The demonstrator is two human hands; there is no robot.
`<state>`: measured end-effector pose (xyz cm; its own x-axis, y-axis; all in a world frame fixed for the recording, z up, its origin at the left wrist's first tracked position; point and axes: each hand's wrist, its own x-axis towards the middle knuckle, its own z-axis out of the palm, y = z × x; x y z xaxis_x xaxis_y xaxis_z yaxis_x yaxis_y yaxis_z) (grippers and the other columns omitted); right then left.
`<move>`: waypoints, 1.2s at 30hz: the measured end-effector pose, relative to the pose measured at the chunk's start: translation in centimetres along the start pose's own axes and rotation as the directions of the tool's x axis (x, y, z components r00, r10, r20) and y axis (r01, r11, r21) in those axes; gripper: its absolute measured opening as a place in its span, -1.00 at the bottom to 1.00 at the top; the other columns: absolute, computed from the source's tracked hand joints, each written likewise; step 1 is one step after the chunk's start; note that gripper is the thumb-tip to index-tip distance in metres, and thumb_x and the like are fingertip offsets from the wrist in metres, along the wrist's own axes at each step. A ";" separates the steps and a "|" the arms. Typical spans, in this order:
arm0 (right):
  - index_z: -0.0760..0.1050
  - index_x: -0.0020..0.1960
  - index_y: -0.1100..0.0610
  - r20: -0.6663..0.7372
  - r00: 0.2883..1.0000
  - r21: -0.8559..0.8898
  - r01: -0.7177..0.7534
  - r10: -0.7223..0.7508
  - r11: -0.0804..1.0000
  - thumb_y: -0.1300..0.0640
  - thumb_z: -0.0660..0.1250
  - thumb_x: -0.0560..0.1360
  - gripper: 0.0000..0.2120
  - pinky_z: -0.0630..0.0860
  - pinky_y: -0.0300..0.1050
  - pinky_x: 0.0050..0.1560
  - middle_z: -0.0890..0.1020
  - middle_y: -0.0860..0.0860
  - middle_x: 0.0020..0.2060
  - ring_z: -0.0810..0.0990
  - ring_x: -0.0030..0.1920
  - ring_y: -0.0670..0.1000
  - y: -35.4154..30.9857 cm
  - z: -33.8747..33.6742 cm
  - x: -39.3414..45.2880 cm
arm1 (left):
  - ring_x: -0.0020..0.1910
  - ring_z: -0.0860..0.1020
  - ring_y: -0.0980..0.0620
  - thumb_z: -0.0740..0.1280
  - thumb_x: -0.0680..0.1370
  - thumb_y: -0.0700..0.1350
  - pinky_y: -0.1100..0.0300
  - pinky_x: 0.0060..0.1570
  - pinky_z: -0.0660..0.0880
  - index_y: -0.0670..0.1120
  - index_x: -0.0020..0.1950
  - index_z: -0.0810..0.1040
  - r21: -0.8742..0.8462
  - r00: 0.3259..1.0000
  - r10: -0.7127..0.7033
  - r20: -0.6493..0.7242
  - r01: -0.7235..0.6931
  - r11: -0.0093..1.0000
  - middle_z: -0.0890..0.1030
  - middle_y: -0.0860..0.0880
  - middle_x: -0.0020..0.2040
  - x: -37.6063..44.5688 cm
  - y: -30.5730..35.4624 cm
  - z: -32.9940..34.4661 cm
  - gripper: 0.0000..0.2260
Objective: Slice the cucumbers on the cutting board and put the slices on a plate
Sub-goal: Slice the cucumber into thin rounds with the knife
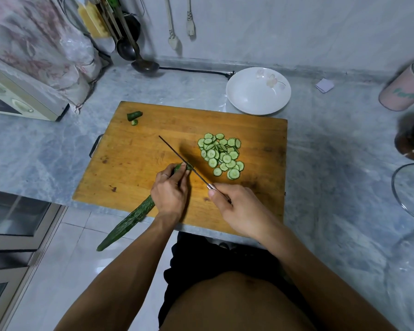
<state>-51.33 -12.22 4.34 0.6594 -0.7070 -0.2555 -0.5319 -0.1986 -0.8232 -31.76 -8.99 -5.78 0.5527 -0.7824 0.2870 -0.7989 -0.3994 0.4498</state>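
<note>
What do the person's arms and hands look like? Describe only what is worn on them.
Both forearms are bare, with no sleeves, gloves, watch or bracelet in view. The left hand wears a thin, pale ring on one finger. The right hand shows no ring or other item from this angle.

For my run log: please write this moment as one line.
stage: slicing | left hand: holds cucumber | right hand: grips knife | slices: piled on cutting board | plate: empty
</note>
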 end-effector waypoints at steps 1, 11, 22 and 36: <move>0.51 -0.08 0.09 0.003 1.000 0.008 0.000 -0.001 1.000 -0.11 0.13 0.67 -0.65 0.36 -0.01 -0.37 0.52 -0.02 -0.37 0.43 -0.41 -0.02 -0.1 0.0 0.1 | 0.02 0.57 -0.16 0.41 0.54 -0.09 0.14 -0.21 0.46 -0.03 0.10 0.69 0.002 1.000 -0.005 -0.002 0.005 1.000 0.66 -0.05 0.12 0.0 0.0 0.0 -0.83; 0.48 -0.17 0.09 0.018 1.000 0.029 -0.003 0.002 1.000 -0.09 0.16 0.67 -0.65 0.44 0.05 -0.31 0.52 0.04 -0.37 0.48 -0.36 0.04 -0.3 0.7 2.2 | -0.08 0.54 -0.13 0.35 0.54 -0.08 0.19 -0.34 0.39 -0.02 0.07 0.68 0.032 0.998 0.059 -0.029 -0.058 0.998 0.65 0.04 0.10 0.1 -0.4 0.2 -0.84; 0.44 -0.16 0.06 -0.035 0.999 0.002 0.006 -0.006 1.000 -0.07 0.15 0.67 -0.69 0.41 -0.08 -0.31 0.48 -0.02 -0.39 0.53 -0.32 -0.05 1.0 1.7 3.7 | -0.07 0.56 -0.11 0.42 0.53 -0.10 0.15 -0.34 0.48 0.00 0.09 0.69 0.005 0.998 0.048 -0.045 -0.048 0.999 0.66 0.04 0.08 0.1 -0.4 0.5 -0.84; 0.33 -0.28 -0.10 -0.024 0.998 -0.008 0.065 -0.065 0.998 -0.07 0.14 0.68 -0.66 0.23 -0.17 -0.40 0.39 -0.07 -0.45 0.36 -0.43 -0.08 0.1 0.5 0.8 | -0.06 0.62 -0.14 0.45 0.50 -0.14 0.12 -0.26 0.54 -0.04 0.06 0.70 -0.034 0.999 0.030 -0.012 -0.031 0.999 0.68 -0.02 0.08 0.3 -0.3 -0.2 -0.85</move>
<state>-50.61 -12.50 3.77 0.6797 -0.7086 -0.1896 -0.4925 -0.2494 -0.8338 -31.33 -8.99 -5.71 0.5311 -0.7884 0.3104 -0.8069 -0.3590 0.4690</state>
